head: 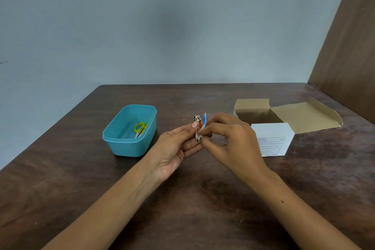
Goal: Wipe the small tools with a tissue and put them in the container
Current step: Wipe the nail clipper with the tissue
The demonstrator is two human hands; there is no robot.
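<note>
Landmark: the blue container [129,131], on the tabletop [203,199].
Nail clipper [197,118]: just right of the container, lifted above the tabletop, its metal head poking up past the left thumb.
Left hand [178,144]: palm up, fingers [194,124] curled round the clipper's lower body, pinching it.
Right hand [227,138]: right of the clipper, fingers clenched on a small wad of tissue [198,136] and pressing it against the clipper.
Blue-handled tool [205,119]: thin, beside the clipper; whether it is held or lies behind the hands I cannot tell.
Scissors [140,128]: yellow-handled, already inside the container.
Cardboard box [272,128]: well right of the container, flaps open.
Handling: the clipper looks light, stiff and smooth, likely slippery; best held by its flat sides near the tail so the head stays free to wipe. The tissue is soft and tears easily on the cutting edge.
</note>
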